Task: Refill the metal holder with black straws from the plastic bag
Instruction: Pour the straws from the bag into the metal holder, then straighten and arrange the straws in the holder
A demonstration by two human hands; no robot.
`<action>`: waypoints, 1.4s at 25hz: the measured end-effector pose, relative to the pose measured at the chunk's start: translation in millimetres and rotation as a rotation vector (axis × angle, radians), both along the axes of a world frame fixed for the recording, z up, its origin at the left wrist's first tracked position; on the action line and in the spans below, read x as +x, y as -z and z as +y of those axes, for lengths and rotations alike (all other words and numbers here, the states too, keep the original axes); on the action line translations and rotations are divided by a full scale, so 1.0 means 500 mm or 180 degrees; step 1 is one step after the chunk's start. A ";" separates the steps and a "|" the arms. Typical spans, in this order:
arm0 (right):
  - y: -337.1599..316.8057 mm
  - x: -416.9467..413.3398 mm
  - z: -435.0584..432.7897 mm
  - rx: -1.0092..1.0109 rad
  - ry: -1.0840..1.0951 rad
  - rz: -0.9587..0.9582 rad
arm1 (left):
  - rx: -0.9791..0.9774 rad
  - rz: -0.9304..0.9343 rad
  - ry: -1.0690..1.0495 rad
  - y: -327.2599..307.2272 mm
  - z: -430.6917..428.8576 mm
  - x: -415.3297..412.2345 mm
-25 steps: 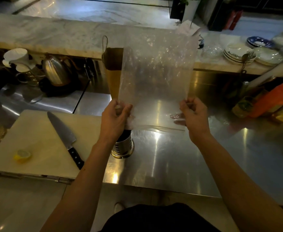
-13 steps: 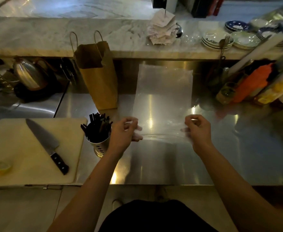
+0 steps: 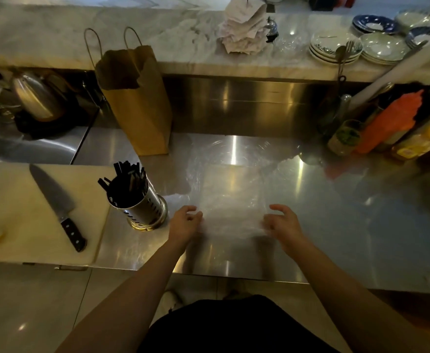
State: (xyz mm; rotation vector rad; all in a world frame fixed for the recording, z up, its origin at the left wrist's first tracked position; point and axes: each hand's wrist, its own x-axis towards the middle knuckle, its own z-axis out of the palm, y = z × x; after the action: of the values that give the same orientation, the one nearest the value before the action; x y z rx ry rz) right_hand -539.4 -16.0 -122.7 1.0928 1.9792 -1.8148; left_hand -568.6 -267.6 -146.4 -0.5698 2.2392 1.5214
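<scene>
- Head view: plastic bag [image 3: 231,200] lies flat and see-through on the steel counter [image 3: 361,225], long axis running twelve to six, near edge between both hands.
- Left hand [image 3: 184,221] sits at the bag's nine o'clock corner, right hand [image 3: 284,224] at three; fingers loosely curled, apparently gripping nothing.
- Metal holder [image 3: 142,205], full of black straws [image 3: 126,178], stands at the left hand's nine o'clock, nearer that hand.

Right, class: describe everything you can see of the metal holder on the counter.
The metal holder is a shiny steel cylinder with rows of small slots in its wall and a wider flared foot. It stands on the steel counter, beside the right edge of the pale cutting board, and looks tilted in this wide-angle view. It is packed with black straws that stick out above its rim. Neither hand touches it; the left hand is close by.
</scene>
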 end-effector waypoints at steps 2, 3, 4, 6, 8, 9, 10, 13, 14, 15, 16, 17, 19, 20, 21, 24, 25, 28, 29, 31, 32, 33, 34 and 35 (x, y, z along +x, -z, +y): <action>0.019 -0.006 0.005 0.0104 -0.0241 -0.0088 | -0.0197 0.0046 -0.0024 0.009 0.006 0.016; 0.025 -0.011 0.006 0.0164 -0.0363 -0.0147 | -0.0261 0.0112 -0.0036 0.014 0.008 0.024; 0.032 -0.016 0.007 0.0260 -0.0484 -0.0223 | -0.0272 0.0112 -0.0061 0.016 0.009 0.031; 0.041 -0.028 0.009 0.0470 -0.0728 -0.0304 | -0.0238 0.0069 -0.0077 0.016 0.010 0.042; 0.038 -0.040 0.007 0.0565 -0.0910 -0.0241 | -0.0289 0.0108 -0.0165 0.012 0.007 0.050; 0.034 -0.045 0.005 0.0564 -0.0987 -0.0187 | -0.0291 0.0168 -0.0269 0.011 0.003 0.055; 0.029 -0.050 -0.002 0.0581 -0.1099 -0.0108 | -0.0256 0.0194 -0.0433 0.004 -0.005 0.061; 0.005 -0.067 -0.039 0.0818 -0.1566 0.0296 | -0.0170 0.0318 -0.0962 -0.012 -0.037 0.080; 0.002 -0.077 -0.071 0.0878 -0.1816 0.0463 | -0.0228 0.0364 -0.1181 -0.018 -0.061 0.094; -0.003 -0.085 -0.092 0.0927 -0.2009 0.0621 | -0.0284 0.0455 -0.1359 -0.025 -0.074 0.104; -0.008 -0.094 -0.119 0.0933 -0.2206 0.0743 | -0.0345 0.0548 -0.1559 -0.034 -0.088 0.112; -0.013 -0.103 -0.154 0.0901 -0.2426 0.0830 | -0.0383 0.0649 -0.1811 -0.042 -0.111 0.119; -0.024 -0.121 -0.212 0.0794 -0.2730 0.0881 | -0.0416 0.0828 -0.2090 -0.049 -0.153 0.118; -0.028 -0.131 -0.245 0.0725 -0.2859 0.0927 | -0.0443 0.0857 -0.2055 -0.049 -0.181 0.113; -0.034 -0.141 -0.279 0.0652 -0.2963 0.0968 | -0.0458 0.0876 -0.1917 -0.047 -0.212 0.103; -0.048 -0.171 -0.360 0.0567 -0.3248 0.0979 | -0.0229 0.0831 -0.1295 -0.050 -0.289 0.064; -0.051 -0.179 -0.386 0.0553 -0.3317 0.0952 | -0.0162 0.0820 -0.1054 -0.055 -0.313 0.049; -0.053 -0.193 -0.452 0.0502 -0.3336 0.0957 | -0.0007 0.0779 -0.0343 -0.052 -0.378 -0.004; -0.054 -0.194 -0.464 0.0452 -0.3291 0.0956 | 0.0020 0.0784 -0.0105 -0.050 -0.392 -0.018; -0.053 -0.193 -0.482 0.0400 -0.3169 0.0949 | 0.0157 0.0812 0.0386 -0.043 -0.413 -0.043; -0.052 -0.191 -0.487 0.0391 -0.3107 0.0938 | 0.0236 0.0827 0.0589 -0.040 -0.418 -0.053; -0.050 -0.189 -0.489 0.0379 -0.3043 0.0922 | 0.0291 0.0846 0.0719 -0.040 -0.421 -0.060; -0.048 -0.186 -0.489 0.0374 -0.2977 0.0916 | 0.0346 0.0857 0.0781 -0.039 -0.422 -0.065; -0.044 -0.184 -0.489 0.0398 -0.2885 0.0904 | 0.0412 0.0861 0.0840 -0.038 -0.424 -0.072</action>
State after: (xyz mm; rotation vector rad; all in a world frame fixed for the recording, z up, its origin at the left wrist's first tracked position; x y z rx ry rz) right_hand -631.4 -260.4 -100.6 -0.1113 2.2135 -1.3767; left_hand -604.6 -479.7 -127.3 -0.0273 2.2753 1.6670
